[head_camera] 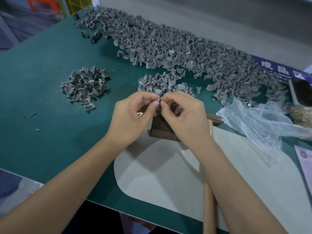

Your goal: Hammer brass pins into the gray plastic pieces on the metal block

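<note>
My left hand [133,115] and my right hand [184,114] meet fingertip to fingertip just above the dark metal block [162,130]. Between them they pinch one small gray plastic piece [158,99]. Brass pins [139,114] glint inside my curled left palm. A hammer lies under my right forearm, its wooden handle [209,208] running toward me and its head [215,119] showing right of the block. A large heap of gray plastic pieces [177,51] stretches across the back of the green table.
A smaller pile of pieces with brass pins [85,85] lies at the left. Crumpled clear plastic [256,122] and a heap of brass pins [302,115] sit at the right. A pale mat [160,176] lies under the block. A blue sign [280,70] is at the far right.
</note>
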A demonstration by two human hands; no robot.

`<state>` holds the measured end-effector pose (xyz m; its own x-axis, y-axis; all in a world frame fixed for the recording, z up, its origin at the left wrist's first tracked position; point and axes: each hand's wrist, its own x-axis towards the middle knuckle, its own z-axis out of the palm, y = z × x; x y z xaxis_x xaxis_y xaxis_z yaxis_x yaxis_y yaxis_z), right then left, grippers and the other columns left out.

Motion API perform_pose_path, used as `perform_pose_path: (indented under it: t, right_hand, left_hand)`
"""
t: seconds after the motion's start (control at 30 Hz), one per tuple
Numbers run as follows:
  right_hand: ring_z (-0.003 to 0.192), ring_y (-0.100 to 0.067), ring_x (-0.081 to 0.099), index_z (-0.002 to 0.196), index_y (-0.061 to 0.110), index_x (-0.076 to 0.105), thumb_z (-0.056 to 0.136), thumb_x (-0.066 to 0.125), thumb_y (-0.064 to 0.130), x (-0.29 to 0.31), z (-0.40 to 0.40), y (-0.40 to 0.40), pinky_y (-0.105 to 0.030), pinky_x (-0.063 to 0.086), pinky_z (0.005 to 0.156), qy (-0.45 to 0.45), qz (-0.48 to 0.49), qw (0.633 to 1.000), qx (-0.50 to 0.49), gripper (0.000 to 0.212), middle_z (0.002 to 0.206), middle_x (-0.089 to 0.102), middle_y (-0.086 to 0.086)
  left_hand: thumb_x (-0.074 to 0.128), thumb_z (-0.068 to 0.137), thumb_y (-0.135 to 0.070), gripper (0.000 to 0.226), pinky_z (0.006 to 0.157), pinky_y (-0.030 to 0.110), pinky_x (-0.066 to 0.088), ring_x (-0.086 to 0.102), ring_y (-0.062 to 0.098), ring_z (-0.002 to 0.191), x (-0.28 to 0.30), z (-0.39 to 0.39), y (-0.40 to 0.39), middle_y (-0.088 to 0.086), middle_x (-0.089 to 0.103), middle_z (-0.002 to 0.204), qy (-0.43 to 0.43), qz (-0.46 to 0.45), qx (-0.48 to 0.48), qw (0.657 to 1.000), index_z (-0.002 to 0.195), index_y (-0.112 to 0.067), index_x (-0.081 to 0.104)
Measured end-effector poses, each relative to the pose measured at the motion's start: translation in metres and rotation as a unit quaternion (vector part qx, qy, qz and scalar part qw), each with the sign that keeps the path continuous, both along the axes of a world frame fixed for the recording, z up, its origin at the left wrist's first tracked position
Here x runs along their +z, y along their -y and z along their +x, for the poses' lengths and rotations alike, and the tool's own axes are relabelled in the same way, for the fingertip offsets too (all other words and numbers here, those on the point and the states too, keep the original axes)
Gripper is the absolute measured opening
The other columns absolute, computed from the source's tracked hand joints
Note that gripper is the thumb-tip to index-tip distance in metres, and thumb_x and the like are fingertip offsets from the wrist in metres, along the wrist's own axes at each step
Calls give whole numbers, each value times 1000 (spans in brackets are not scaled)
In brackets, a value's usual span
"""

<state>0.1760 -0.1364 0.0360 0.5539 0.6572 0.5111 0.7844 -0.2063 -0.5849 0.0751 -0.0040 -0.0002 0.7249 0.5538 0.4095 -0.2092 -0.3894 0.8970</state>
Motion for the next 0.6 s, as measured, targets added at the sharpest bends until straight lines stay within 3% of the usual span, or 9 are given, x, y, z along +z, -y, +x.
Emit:
perform_pose_path:
  t: [0.13,0.37,0.47,0.6]
  right_hand:
    - [72,-18,58,83,8,72,89,72,1,0,3,2,-31,48,67,-48,23,998,20,9,77,64,-1]
    - [74,-17,60,82,11,73,89,72,5,-2,5,1,-31,49,70,-62,14,998,19,10,76,66,2]
    - [74,-13,61,81,13,74,89,72,7,-2,5,1,-25,46,68,-69,12,997,12,10,76,68,4]
    - [78,-8,66,87,12,79,88,74,7,-5,2,-1,-19,48,72,-64,39,996,-38,7,81,73,6]
  left_hand:
    - [70,97,-14,18,68,19,57,74,12,75,3,1,2,-4,77,93,19,-37,-11,999,105,-30,69]
    - [70,96,-12,17,67,19,57,74,12,73,0,1,2,-4,77,90,19,-49,-12,999,104,-27,70]
    - [70,97,-12,18,67,19,57,74,12,74,-1,1,1,-5,77,91,15,-49,-10,999,104,-28,70]
    - [71,96,-12,14,80,26,59,74,10,85,-3,9,1,-5,78,95,-4,-50,8,999,110,-13,73]
